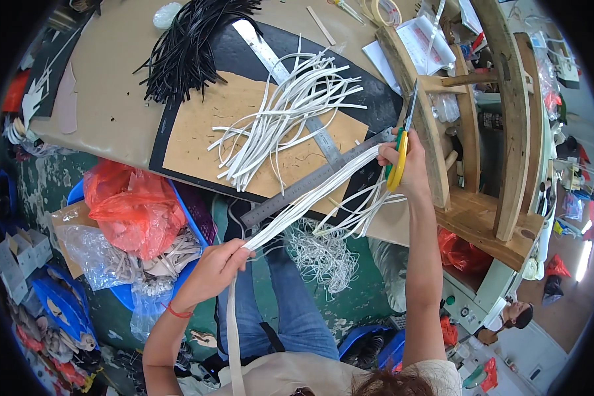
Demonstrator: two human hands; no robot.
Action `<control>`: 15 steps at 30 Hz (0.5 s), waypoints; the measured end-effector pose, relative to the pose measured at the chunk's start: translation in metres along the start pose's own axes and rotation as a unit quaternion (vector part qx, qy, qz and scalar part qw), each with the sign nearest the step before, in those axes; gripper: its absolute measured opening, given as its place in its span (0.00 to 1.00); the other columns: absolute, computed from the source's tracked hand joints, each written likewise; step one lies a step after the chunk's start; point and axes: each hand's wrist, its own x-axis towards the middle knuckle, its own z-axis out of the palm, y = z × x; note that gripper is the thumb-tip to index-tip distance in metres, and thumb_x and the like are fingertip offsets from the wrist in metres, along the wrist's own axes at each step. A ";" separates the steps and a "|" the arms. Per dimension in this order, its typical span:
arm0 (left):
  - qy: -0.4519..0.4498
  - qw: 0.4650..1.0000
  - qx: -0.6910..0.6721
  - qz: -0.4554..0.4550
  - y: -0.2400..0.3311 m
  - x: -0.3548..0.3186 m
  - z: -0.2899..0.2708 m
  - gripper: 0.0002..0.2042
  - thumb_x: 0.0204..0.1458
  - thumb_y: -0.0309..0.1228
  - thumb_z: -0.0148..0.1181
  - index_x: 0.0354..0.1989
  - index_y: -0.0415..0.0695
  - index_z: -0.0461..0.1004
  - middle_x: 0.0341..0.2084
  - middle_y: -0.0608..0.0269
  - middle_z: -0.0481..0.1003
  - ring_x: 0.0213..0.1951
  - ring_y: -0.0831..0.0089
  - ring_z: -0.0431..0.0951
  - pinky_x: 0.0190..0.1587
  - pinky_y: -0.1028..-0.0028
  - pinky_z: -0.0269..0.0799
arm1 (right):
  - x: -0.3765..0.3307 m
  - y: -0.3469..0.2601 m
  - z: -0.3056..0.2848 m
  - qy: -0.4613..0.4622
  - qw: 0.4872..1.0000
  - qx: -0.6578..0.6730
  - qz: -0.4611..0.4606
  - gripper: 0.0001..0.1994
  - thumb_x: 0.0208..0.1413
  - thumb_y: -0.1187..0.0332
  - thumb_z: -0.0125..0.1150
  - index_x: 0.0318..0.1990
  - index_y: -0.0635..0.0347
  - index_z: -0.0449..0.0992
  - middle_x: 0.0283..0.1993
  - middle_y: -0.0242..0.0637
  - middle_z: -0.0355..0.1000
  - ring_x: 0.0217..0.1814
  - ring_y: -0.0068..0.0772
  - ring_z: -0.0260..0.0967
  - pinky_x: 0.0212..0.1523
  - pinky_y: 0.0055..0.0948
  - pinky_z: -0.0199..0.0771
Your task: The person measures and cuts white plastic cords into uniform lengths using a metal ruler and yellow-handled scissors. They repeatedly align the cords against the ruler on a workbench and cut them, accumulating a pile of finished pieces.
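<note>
A bundle of long white strips [317, 191] is stretched between my hands above the near edge of the table. My left hand [226, 259] is closed around its lower left end. At the other end, my right hand [409, 165] grips the bundle and also holds scissors [397, 158] with yellow and green handles, blades pointing up and away. Loose strip ends [363, 214] hang below my right hand. Just behind the bundle lies a steel ruler [277, 206]. A heap of cut white strips [280, 122] rests on a tan board [191, 132], partly covering a second steel ruler [251, 39].
A pile of black strips [195, 46] lies at the back. On the right stands a wooden rack [508, 132]. Below the table are a blue basket [190, 218] with red plastic bags [135, 211] and a tangle of white cord [327, 257] near my legs.
</note>
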 end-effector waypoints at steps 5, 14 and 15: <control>0.026 0.997 0.069 0.026 0.000 0.005 -0.003 0.09 0.57 0.28 0.44 0.38 0.36 0.68 0.21 0.50 0.69 0.23 0.58 0.71 0.27 0.67 0.65 | 0.009 0.000 0.004 0.004 0.998 -0.056 0.015 0.22 0.42 0.80 0.59 0.47 0.69 0.60 0.27 0.40 0.69 0.25 0.24 0.69 0.25 0.20 0.72; 0.055 0.988 0.142 0.025 -0.016 0.016 -0.006 0.10 0.57 0.32 0.44 0.37 0.36 0.65 0.28 0.44 0.70 0.31 0.46 0.71 0.31 0.57 0.65 | 0.007 0.000 0.003 0.008 0.999 -0.036 0.029 0.20 0.44 0.80 0.58 0.47 0.66 0.60 0.27 0.37 0.69 0.24 0.24 0.67 0.26 0.20 0.70; 0.064 0.987 0.140 0.036 -0.019 0.016 -0.007 0.10 0.57 0.32 0.44 0.38 0.36 0.65 0.27 0.44 0.70 0.30 0.47 0.71 0.31 0.58 0.65 | 0.007 -0.001 0.005 0.005 0.999 -0.036 0.030 0.20 0.45 0.80 0.58 0.46 0.66 0.60 0.28 0.37 0.69 0.24 0.24 0.67 0.26 0.20 0.70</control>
